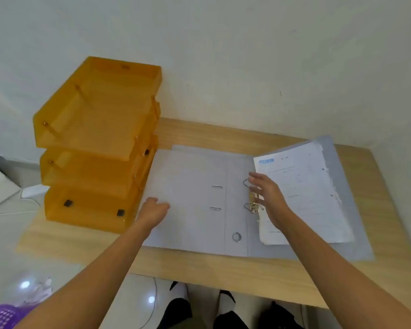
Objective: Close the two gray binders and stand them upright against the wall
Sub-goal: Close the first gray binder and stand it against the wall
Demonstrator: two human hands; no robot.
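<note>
Open gray lever-arch binder (pixel 188 198) holds paper stack (pixel 301 193), blue header unreadable. Your left hand (pixel 153 210) rests flat on cover, holding nothing; your right hand (pixel 267 193), fingers spread, touches metal rings (pixel 252 205).

Orange stacked trays (pixel 97 129) on wooden desk (pixel 223 269).

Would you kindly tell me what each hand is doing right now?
Left hand: open, resting on the open gray binder's left cover, holding nothing.
Right hand: open, fingers at the ring mechanism, gripping nothing.
</note>
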